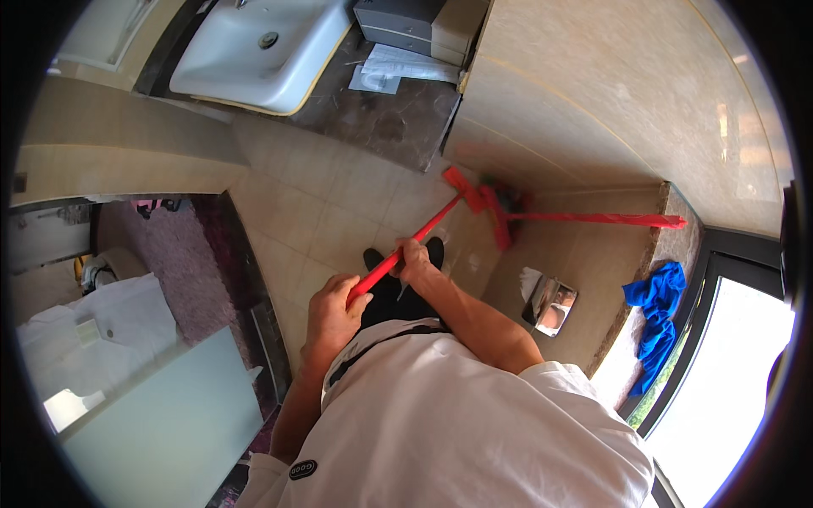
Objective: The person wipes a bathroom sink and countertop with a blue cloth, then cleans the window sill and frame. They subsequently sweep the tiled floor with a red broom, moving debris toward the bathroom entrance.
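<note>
A long red handle slants across in front of my waist, and both of my hands grip it. My left hand is wrapped around its near end, with the thumb along the top. Further down the shaft, my right hand closes around it. At the far end is a flat red head, low by the corner of the counter; whether it is a broom or a mop I cannot tell. Close to it is the red head of a second long-handled tool, whose shaft reaches right to the window ledge.
Ahead, a stone counter carries a white washbasin, papers and grey drawer boxes. A metal paper holder is on the right wall. Blue cloth lies on the window ledge. A frosted glass panel stands left.
</note>
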Tool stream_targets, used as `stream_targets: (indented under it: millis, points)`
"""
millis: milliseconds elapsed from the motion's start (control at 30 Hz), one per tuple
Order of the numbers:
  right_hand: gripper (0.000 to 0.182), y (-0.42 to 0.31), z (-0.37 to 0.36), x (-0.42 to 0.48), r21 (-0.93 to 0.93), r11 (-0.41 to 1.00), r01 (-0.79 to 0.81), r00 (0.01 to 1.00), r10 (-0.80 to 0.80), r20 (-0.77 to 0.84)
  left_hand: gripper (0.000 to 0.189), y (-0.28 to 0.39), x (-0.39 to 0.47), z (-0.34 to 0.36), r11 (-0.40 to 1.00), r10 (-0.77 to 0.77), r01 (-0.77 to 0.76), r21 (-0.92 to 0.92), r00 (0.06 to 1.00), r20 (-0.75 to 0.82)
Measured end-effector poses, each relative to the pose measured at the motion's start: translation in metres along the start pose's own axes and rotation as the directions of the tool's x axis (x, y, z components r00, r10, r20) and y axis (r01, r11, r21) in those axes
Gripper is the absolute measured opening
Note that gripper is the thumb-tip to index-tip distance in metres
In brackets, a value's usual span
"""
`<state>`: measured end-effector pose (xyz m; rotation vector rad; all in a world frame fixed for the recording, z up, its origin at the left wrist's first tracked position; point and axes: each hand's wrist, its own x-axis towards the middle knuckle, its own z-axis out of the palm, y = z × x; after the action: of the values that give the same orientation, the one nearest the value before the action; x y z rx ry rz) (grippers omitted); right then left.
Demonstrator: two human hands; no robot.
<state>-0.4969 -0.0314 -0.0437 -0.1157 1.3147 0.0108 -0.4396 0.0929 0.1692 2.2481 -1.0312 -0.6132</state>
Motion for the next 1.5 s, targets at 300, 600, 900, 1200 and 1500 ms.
stream_targets:
  millis: [300,600,900,1200,1500]
  points:
    - [0.016,0.001,0.019,0.006,-0.040,0.996,0.077,0.997,-0.078,-0.022,0.029,-0.025,0.024,-0.020,0.998,0.026,-0.034,0.058,0.991,0.129]
    - [0.019,0.021,0.072,0.029,0.159,0.985,0.072,0.993,-0.056,-0.103,0.032,-0.093,0.053,-0.049,0.971,0.108,-0.161,0.177,0.955,0.277]
    - [0.021,0.094,0.159,0.082,-0.192,0.981,0.008,1.000,-0.010,-0.009,0.029,-0.198,0.021,-0.113,0.969,0.007,-0.047,0.241,0.986,0.164]
    - [0.013,0.125,0.224,0.090,-0.421,0.901,0.102,0.992,-0.123,-0.022,0.033,-0.224,-0.002,-0.147,0.982,-0.051,0.034,0.187,0.995,0.086]
    - [0.015,0.085,0.129,0.063,-0.253,0.957,0.144,0.987,-0.158,-0.036,0.039,-0.174,0.010,-0.094,0.980,0.081,-0.123,0.154,0.964,0.253]
